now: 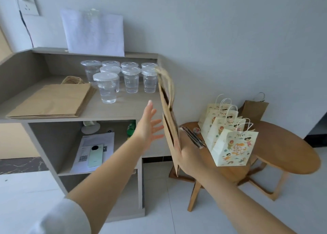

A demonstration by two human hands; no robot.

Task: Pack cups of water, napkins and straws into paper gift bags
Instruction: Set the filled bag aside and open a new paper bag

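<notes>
Head view: the left hand [150, 126] reaches forward in the air with its fingers [149, 108] straight and spread wide, holding nothing, just left of a brown paper bag [170, 136]. The right hand [187, 155] holds that bag up by its lower part. The bag is flat, edge-on and tilted, with its twine handles at the top. This hand's fingers are hidden behind the bag. On the grey tabletop [134, 108] far left stand eight lidded cups of water [108, 88] in a cluster, and a stack of flat brown bags [51, 100] lies left of them. To the right, a round wooden tabletop [283, 145] carries four upright printed gift bags [233, 148] in a row, with thin dark sticks [192, 136] lying just beside them. On the shelf [113, 163] below the grey tabletop, a green phone [95, 154] rests on a sheet of paper.
</notes>
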